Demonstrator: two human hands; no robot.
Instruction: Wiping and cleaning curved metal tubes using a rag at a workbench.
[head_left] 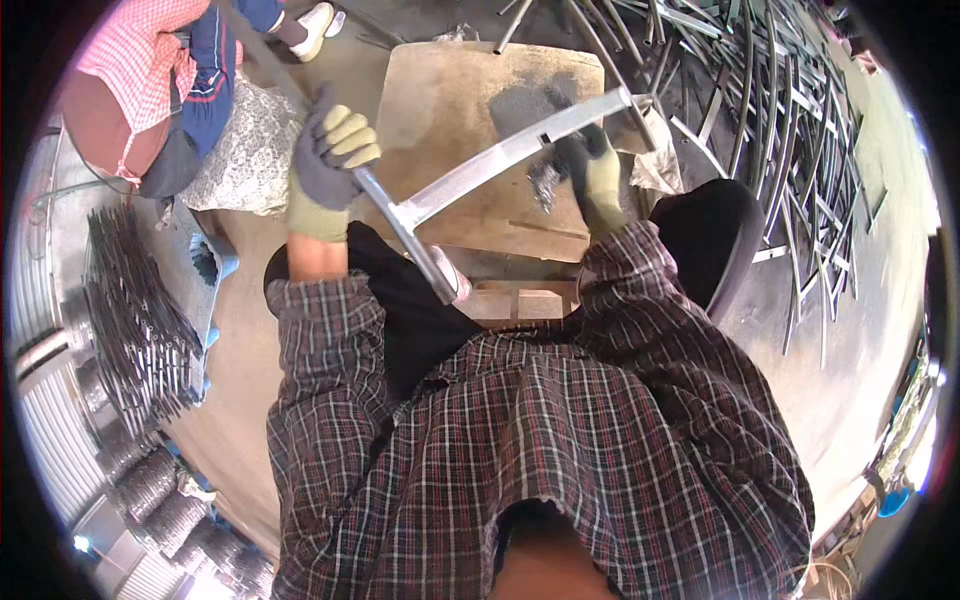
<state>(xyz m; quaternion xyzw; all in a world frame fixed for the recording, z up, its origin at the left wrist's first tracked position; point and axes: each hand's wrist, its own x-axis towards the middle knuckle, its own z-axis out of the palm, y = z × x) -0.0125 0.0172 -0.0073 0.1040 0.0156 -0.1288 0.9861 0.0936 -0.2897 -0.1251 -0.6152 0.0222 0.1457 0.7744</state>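
Note:
A grey metal tube frame (500,165) is held above a worn brown board (440,90). One long tube slants along its left side, joined by a flat crosspiece that has a small dark slot. My left hand (335,150), in a grey and cream glove, is closed around the left tube just above the joint. Under the right end of the crosspiece is my right hand (598,180), also gloved. Its fingers are dark and partly hidden, so their grip is unclear. Beside it on the board lies a small pile of shiny metal pieces (543,185).
Many loose metal tubes (770,110) lie heaped on the floor at the right. Another person (150,90) sits at the upper left beside a pale patterned sack (245,150). Stacked dark metal bars (135,310) stand at the left near a blue metal stand (215,265).

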